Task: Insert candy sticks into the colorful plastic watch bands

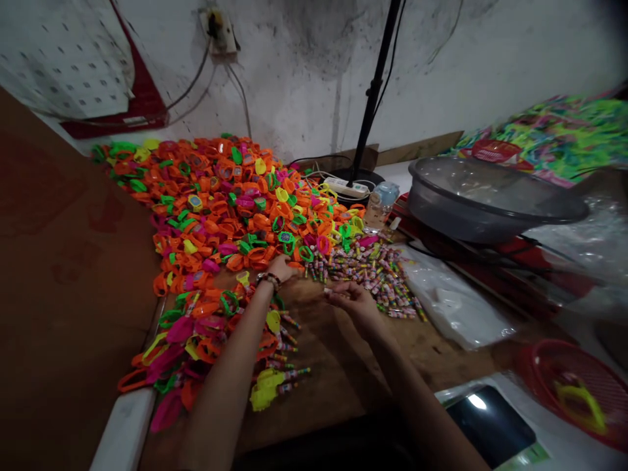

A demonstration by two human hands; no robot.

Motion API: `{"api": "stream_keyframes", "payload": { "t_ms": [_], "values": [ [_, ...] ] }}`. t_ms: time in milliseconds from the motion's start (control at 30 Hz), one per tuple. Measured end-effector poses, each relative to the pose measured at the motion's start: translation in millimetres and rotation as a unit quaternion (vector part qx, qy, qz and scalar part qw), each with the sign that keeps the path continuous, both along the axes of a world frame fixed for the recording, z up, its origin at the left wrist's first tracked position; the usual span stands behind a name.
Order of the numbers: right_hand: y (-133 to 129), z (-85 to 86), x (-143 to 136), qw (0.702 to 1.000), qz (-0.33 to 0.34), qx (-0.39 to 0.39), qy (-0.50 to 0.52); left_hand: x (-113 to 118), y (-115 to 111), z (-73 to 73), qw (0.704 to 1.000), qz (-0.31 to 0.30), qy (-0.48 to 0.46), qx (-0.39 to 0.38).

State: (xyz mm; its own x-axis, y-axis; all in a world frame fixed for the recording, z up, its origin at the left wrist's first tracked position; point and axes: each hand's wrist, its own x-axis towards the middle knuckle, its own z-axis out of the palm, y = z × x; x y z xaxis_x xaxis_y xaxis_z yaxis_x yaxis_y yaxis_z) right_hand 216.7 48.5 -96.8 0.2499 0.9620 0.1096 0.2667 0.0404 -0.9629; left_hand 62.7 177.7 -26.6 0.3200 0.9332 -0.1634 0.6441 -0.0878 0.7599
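My left hand (pixel 280 269), with a beaded bracelet at the wrist, reaches to the front edge of a big heap of plastic toy watches (pixel 235 196). Its fingers are curled at an orange toy watch (pixel 296 266); the grip is partly hidden. Above the bare tabletop, my right hand (pixel 357 304) pinches a small pale piece (pixel 328 292), too small to name. Just beyond it lies a pile of small patterned tubes (pixel 387 278). Under and beside my left forearm is a second heap of toy watches (pixel 209 327), some with tubes sticking out to the right.
A grey basin (pixel 490 219) stands at the right, near clear plastic bags (pixel 456 307). A water bottle (pixel 380 206), a power strip (pixel 346 188) and a black pole (pixel 375 85) are behind. At lower right are a dark-screened device (pixel 490 425) and a red basket (pixel 544 373).
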Motion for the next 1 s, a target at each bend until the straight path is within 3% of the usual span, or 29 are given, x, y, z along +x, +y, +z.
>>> {"api": "stream_keyframes", "payload": {
  "t_ms": [100,167,267,400,567,867,1000],
  "values": [
    [-10.3,23.8,-5.7,0.98,0.039,0.0,0.195,-16.7,-26.7,9.1,0.998,-0.045,-0.033,-0.044],
    [-17.2,42.4,-9.2,0.965,0.062,0.0,0.255,-29.2,-51.5,14.0,0.993,-0.073,-0.085,-0.04],
    [-27.3,66.3,-15.3,0.974,0.101,0.007,0.2,-46.0,-91.5,20.4,0.985,-0.084,-0.148,0.019],
    [-38.8,80.6,-28.9,0.975,0.144,0.016,0.171,-55.7,-128.3,30.3,0.985,-0.093,-0.113,0.09],
    [-48.2,81.9,-48.2,0.98,0.129,0.044,0.143,-56.2,-138.6,37.0,0.985,-0.103,-0.064,0.123],
    [-45.3,75.7,-58.9,0.992,0.092,0.091,0.004,-60.5,-141.7,34.3,0.974,-0.134,-0.019,0.182],
    [-49.6,74.9,-64.0,0.982,0.129,0.111,-0.078,-65.3,-147.7,30.0,0.969,-0.152,-0.014,0.193]
  ]
}}
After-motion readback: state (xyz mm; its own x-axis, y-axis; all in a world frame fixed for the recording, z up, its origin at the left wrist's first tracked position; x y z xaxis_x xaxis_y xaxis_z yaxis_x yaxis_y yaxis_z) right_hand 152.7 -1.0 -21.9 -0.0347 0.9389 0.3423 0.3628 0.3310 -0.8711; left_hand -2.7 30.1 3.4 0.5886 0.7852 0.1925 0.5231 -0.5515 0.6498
